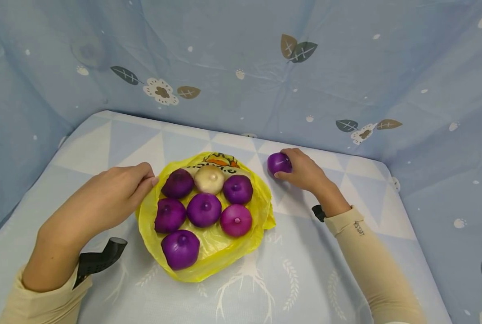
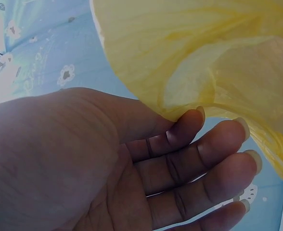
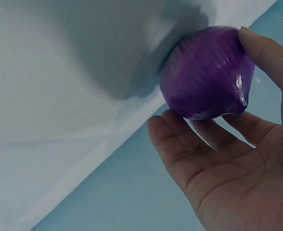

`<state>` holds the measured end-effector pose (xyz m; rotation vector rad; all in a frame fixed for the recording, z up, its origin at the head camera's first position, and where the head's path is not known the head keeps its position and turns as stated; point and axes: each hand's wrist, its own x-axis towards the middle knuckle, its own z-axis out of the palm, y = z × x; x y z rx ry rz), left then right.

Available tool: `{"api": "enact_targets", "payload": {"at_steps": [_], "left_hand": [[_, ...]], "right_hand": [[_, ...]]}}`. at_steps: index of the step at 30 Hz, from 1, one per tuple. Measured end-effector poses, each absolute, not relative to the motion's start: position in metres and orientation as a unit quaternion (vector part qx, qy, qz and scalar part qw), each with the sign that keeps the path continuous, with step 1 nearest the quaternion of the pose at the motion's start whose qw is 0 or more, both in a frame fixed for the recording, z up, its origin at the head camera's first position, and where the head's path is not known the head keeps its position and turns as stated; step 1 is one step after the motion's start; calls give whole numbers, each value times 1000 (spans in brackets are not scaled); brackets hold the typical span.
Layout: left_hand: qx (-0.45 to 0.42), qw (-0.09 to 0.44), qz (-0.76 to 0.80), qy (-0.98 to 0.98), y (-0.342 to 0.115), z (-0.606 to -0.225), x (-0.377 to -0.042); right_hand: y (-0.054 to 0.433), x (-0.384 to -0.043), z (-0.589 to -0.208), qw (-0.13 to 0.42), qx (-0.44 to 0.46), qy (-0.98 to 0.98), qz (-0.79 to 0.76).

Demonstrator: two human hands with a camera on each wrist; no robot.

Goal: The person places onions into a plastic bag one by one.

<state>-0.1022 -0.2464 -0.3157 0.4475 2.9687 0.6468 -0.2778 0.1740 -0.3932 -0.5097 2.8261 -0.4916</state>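
A yellow plastic bag (image 1: pixel 220 263) lies with its mouth spread wide, several purple onions (image 1: pixel 204 209) and one pale cream onion (image 1: pixel 209 179) inside it. My left hand (image 1: pixel 113 195) pinches the bag's left rim between thumb and index finger; in the left wrist view the other fingers extend below the thin yellow plastic (image 2: pixel 156 57). To the right of the bag, near the far edge of the table, my right hand (image 1: pixel 303 171) holds a single purple onion (image 1: pixel 278 164). The right wrist view has this glossy onion (image 3: pixel 204 72) between the thumb and the fingers, its pointed tip towards the palm.
The bag and onions rest on a table covered with a pale blue and white patterned cloth (image 1: pixel 305 274). Blue curtains (image 1: pixel 233 54) printed with leaves and flowers hang close behind the far edge and along both sides.
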Motion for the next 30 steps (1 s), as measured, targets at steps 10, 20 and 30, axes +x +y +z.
{"api": "enact_targets", "payload": {"at_steps": [10,20,30], "left_hand": [[148,31,210,966,-247,-314,-101],[153,18,210,965,-247,-315,-101],[150,21,210,966,-247,-314,-100]], "right_hand": [[173,-277,-397,110,-156,966,-174],[173,-278,-399,112,-153,966,-178],[174,-274,-400,105,-158,963,-193]]}}
